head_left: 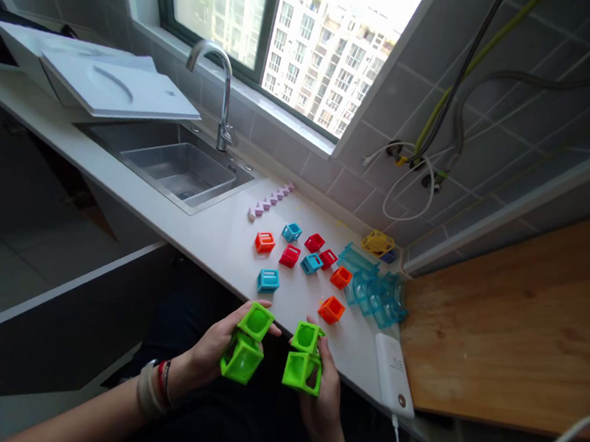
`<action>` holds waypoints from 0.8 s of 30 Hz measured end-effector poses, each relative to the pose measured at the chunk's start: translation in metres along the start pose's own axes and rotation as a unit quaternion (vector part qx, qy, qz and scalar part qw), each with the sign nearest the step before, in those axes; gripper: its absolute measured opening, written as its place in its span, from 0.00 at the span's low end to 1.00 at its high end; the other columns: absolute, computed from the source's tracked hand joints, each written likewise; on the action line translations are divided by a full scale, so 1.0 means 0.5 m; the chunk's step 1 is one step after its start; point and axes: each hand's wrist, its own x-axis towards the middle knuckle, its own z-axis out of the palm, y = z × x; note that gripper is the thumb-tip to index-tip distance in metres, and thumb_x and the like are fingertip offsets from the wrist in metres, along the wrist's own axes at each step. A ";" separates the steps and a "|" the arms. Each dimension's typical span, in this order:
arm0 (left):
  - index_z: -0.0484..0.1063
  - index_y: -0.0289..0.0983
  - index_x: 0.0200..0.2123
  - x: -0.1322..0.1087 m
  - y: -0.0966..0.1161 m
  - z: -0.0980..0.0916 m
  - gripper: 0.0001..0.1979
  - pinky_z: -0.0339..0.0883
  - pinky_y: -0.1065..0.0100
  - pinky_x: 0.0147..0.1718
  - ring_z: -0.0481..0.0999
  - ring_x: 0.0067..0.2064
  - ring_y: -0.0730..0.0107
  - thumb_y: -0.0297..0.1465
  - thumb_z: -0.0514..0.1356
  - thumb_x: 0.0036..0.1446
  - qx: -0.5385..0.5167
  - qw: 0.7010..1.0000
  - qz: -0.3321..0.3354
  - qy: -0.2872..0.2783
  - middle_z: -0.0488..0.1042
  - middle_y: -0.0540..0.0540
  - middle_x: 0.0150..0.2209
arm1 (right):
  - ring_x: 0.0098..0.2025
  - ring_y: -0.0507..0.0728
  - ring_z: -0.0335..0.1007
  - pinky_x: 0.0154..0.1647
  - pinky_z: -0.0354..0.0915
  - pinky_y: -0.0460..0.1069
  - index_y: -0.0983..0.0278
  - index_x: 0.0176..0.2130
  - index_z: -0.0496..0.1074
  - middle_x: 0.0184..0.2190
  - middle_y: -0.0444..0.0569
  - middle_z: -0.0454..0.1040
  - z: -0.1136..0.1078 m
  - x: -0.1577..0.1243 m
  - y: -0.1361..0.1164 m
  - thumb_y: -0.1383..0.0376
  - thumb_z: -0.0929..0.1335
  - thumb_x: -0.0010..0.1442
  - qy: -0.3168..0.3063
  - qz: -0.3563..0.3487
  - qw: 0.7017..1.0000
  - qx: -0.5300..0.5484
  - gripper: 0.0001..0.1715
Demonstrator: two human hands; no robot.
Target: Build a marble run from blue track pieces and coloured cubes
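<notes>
My left hand (210, 353) is closed around a stack of two green hollow cubes (246, 344), held just off the counter's front edge. My right hand (324, 393) grips a second pair of joined green cubes (304, 360) a short gap to the right. On the white counter (220, 231) beyond them lie several loose cubes: orange ones (331, 309), blue ones (268, 280) and red ones (290, 256). A heap of clear blue track pieces (374, 293) sits to their right.
A steel sink (174, 166) with a curved tap (225, 94) lies at the back left, a white board (114, 86) beside it. A row of small pink pieces (270, 199), a yellow cube (378, 242), a white power bank (393, 373) with cable and a wooden board (515, 328) are on the right.
</notes>
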 end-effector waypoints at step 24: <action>0.68 0.42 0.53 0.000 -0.021 -0.048 0.22 0.69 0.63 0.49 0.76 0.49 0.61 0.44 0.65 0.60 0.124 0.989 0.080 -0.004 0.77 0.43 0.48 | 0.53 0.67 0.74 0.51 0.66 0.56 0.62 0.68 0.59 0.50 0.58 0.77 0.090 0.231 -0.152 0.44 0.71 0.56 0.002 -0.157 0.701 -0.696 0.49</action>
